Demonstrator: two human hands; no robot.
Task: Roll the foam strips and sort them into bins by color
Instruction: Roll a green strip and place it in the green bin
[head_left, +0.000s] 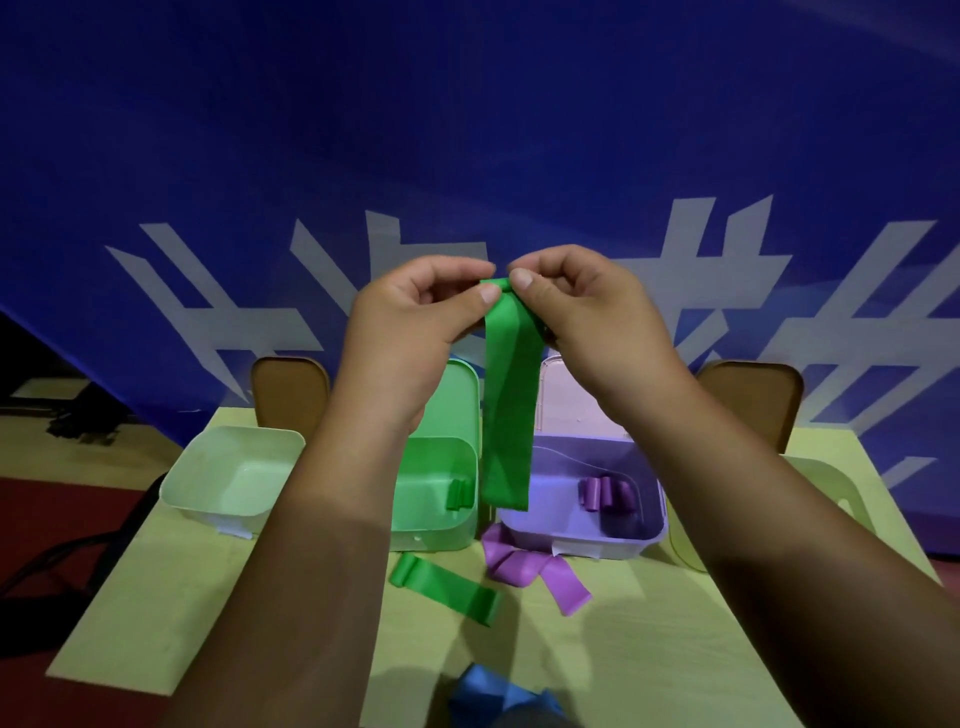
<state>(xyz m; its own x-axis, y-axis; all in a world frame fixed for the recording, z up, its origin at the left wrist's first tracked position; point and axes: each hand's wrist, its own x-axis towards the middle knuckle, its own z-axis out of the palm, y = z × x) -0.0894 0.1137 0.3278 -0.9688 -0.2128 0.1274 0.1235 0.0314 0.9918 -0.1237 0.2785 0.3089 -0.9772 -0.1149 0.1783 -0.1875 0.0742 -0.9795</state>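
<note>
long green foam strip (506, 405) is hanging over the yellow-green table (156, 597), left hand (415, 322) and right hand (587, 312) both pinching its top curl. any loosening pinch is risking the curl springing open.

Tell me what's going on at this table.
A person holds a green foam strip up with both hands. The left hand and right hand pinch its top end, where a small roll is started, and the rest hangs down. One green roll lies in the green bin and a few purple rolls in the purple bin. Another green strip, some purple strips and a blue one lie loose on the table.
</note>
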